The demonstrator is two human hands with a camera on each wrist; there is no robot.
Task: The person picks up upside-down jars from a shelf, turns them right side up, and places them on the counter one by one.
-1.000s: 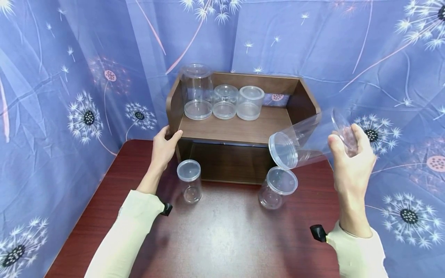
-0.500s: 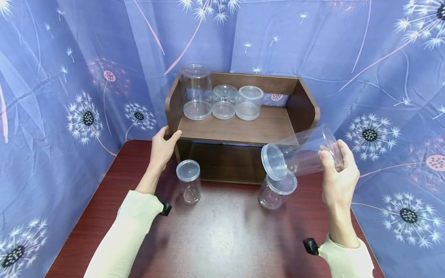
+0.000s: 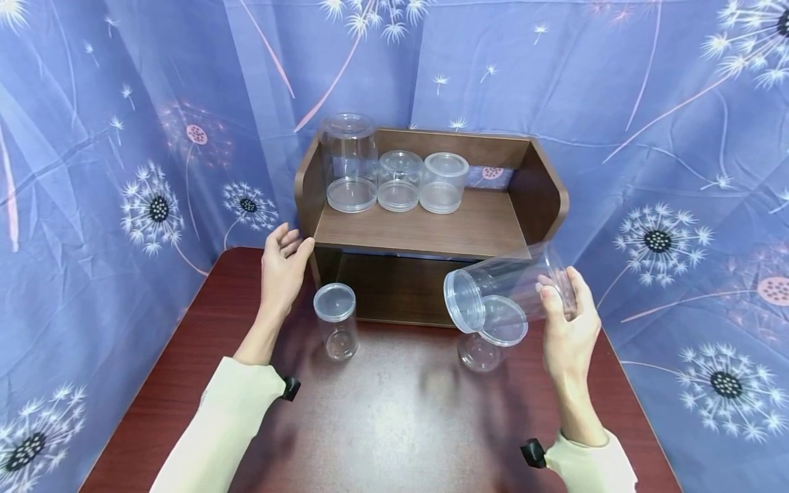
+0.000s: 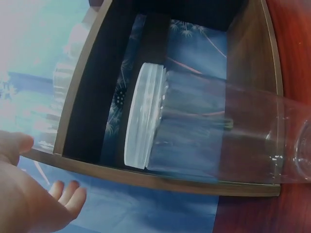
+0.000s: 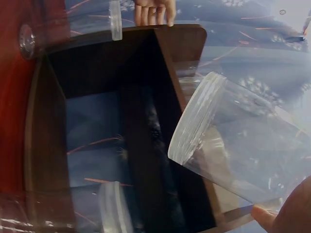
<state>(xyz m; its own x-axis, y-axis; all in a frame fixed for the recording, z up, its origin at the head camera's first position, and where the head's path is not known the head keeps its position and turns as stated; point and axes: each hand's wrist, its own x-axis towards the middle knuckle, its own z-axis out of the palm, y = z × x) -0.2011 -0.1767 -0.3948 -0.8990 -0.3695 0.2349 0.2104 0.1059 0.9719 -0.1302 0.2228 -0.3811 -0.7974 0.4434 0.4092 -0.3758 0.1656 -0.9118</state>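
Observation:
My right hand (image 3: 570, 329) grips a large clear plastic jar (image 3: 508, 284) by its base end. The jar is tilted on its side, its lidded end pointing left; in the head view it overlaps a shorter lidded jar (image 3: 483, 352) standing on the table. In the right wrist view the held jar's ridged lid (image 5: 197, 119) shows, with the thumb (image 5: 265, 218) at the jar's lower side. My left hand (image 3: 283, 267) is beside the left end of the brown shelf (image 3: 425, 229), fingers loosely bent and holding nothing. A slim lidded jar (image 3: 335, 322) stands on the table in front of the shelf's left side.
On the upper shelf a tall clear jar (image 3: 350, 164) and two short ones (image 3: 399, 181) stand in a row at the left. The shelf's lower compartment (image 3: 403, 291) faces me. The dark red table (image 3: 382, 424) spreads in front; a patterned blue curtain (image 3: 493, 61) hangs behind.
My right hand has brought the large jar left and down, from beside the shelf's right end to its front. My left hand has let go of the shelf's left side and drawn back slightly.

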